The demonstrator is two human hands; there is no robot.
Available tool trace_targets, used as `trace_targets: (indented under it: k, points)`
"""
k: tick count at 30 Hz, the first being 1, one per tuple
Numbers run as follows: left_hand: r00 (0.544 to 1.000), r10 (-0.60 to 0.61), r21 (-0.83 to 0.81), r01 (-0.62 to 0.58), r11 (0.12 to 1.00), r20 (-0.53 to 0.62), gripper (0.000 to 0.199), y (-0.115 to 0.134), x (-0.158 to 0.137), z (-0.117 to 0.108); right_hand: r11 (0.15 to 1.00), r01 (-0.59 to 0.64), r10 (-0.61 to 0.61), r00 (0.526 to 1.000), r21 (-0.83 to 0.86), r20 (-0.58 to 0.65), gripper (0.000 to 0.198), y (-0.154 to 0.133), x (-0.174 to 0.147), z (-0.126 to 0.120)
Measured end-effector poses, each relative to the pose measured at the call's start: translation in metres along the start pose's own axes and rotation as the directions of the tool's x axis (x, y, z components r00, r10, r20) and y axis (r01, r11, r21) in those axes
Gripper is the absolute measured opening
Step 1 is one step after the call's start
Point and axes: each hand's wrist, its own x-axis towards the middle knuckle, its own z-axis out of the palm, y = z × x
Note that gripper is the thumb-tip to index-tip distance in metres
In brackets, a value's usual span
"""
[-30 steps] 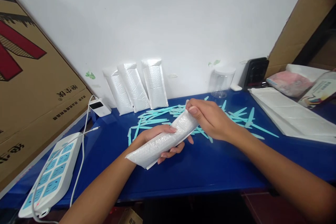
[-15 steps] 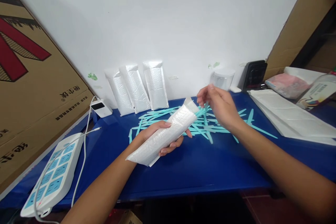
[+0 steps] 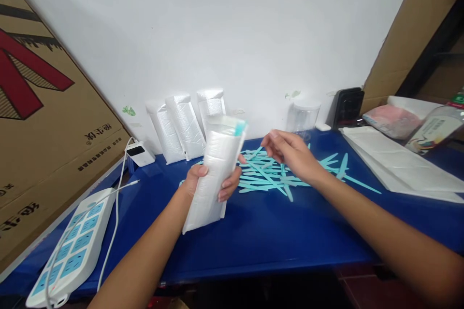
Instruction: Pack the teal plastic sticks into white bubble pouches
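My left hand (image 3: 227, 186) is wrapped around a white bubble mailer (image 3: 213, 174), which stands nearly upright with its mouth at the top. Turquoise shows inside that mouth, at its right corner. To the right, my right hand (image 3: 288, 154) hovers over the pile, fingers loosely bent and apart, with nothing visible in them. Beneath it, many thin turquoise sticks (image 3: 259, 174) with flat, blade-like ends lie scattered on the blue tabletop (image 3: 282, 236). What the mailer holds deeper down is hidden.
Three filled-looking bubble mailers (image 3: 186, 128) lean against the wall. Flat white mailers (image 3: 395, 159) lie at the right, near a bottle (image 3: 435, 125). A clear jar (image 3: 305, 117) stands at the back. At left are a power strip (image 3: 72, 246), cables and a large carton (image 3: 43, 130).
The mailer has swung from tilted rightward to nearly upright and moved left. The sticks at its mouth have slid deeper inside. My right hand has come away from the mouth and lowered slightly.
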Motion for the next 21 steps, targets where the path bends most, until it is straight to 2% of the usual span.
trace_targets:
  k: [3, 6, 12, 18, 21]
  points:
    - [0.983, 0.152, 0.055, -0.147, 0.988, -0.098, 0.077, 0.009, -0.001, 0.002, 0.997, -0.002, 0.008, 0.998, -0.083, 0.067, 0.051, 0.010, -0.001, 0.007]
    - [0.975, 0.184, 0.109, -0.171, 0.979, -0.125, 0.075, 0.011, -0.002, 0.001, 0.978, 0.017, 0.016, 0.987, -0.207, 0.157, 0.047, 0.020, -0.002, 0.014]
    - [0.987, 0.132, 0.181, -0.113, 0.977, -0.096, 0.082, 0.005, 0.001, 0.000, 0.965, 0.059, -0.016, 0.986, -0.254, 0.167, 0.039, 0.015, -0.012, 0.024]
    - [0.997, -0.074, 0.228, 0.080, 0.970, -0.036, 0.093, 0.002, -0.004, -0.011, 0.967, 0.144, -0.093, 0.967, -0.209, 0.238, 0.033, 0.005, -0.022, 0.030]
    - [0.993, -0.068, 0.210, 0.088, 0.974, -0.100, 0.092, -0.002, -0.005, -0.014, 0.966, 0.131, -0.083, 0.974, -0.224, 0.211, 0.035, 0.010, -0.023, 0.035]
